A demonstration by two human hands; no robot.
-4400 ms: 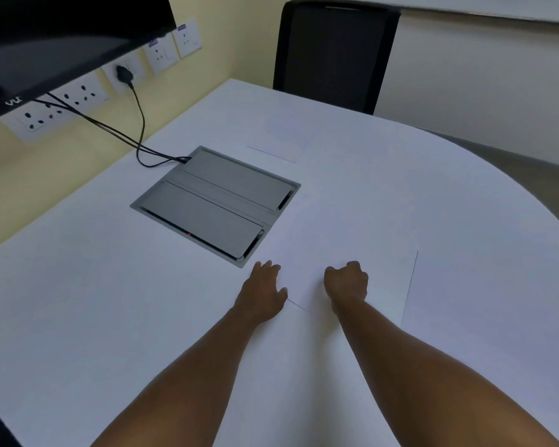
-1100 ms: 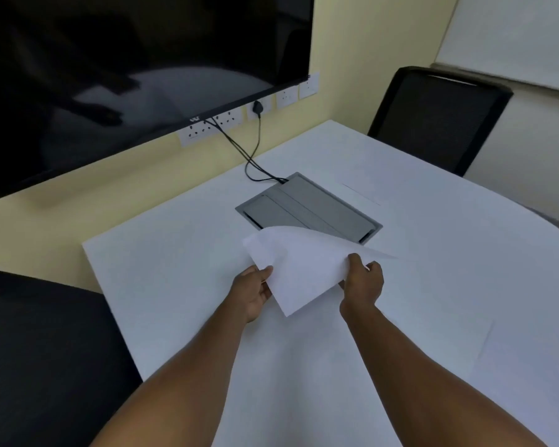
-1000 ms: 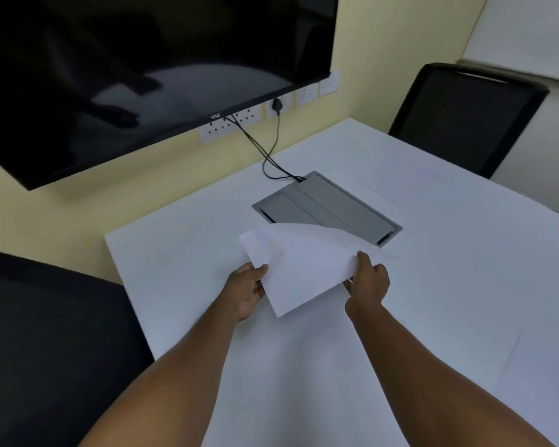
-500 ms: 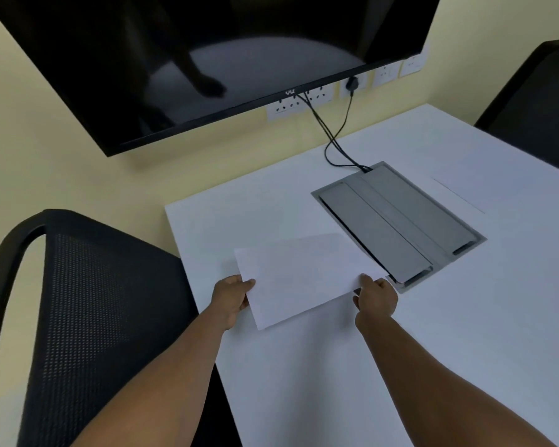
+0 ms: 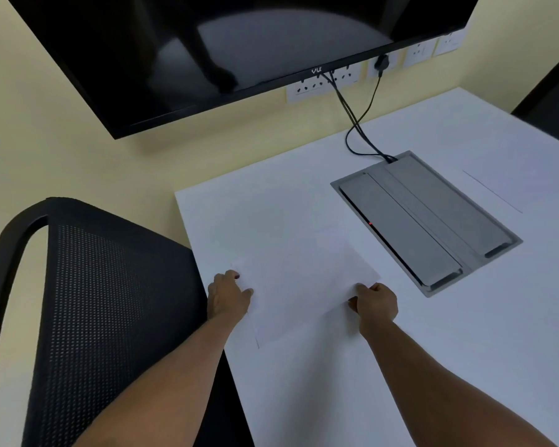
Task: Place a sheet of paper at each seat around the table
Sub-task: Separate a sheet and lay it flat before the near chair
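Note:
A white sheet of paper (image 5: 304,291) lies nearly flat on the white table (image 5: 384,366), beside the black mesh chair (image 5: 88,317) at the table's left edge. My left hand (image 5: 228,295) grips the sheet's left edge and my right hand (image 5: 375,303) grips its right corner. A second sheet (image 5: 510,175) lies flat at the far right, near another dark chair (image 5: 555,101).
A grey cable box (image 5: 426,221) is set into the table right of the sheet, with black cables (image 5: 359,124) running up to wall sockets. A large black screen (image 5: 207,50) hangs on the yellow wall above the table's far edge.
Both hands have carried the sheet left from the table's middle to the seat by the mesh chair and lowered it onto the table. My view has turned left with it.

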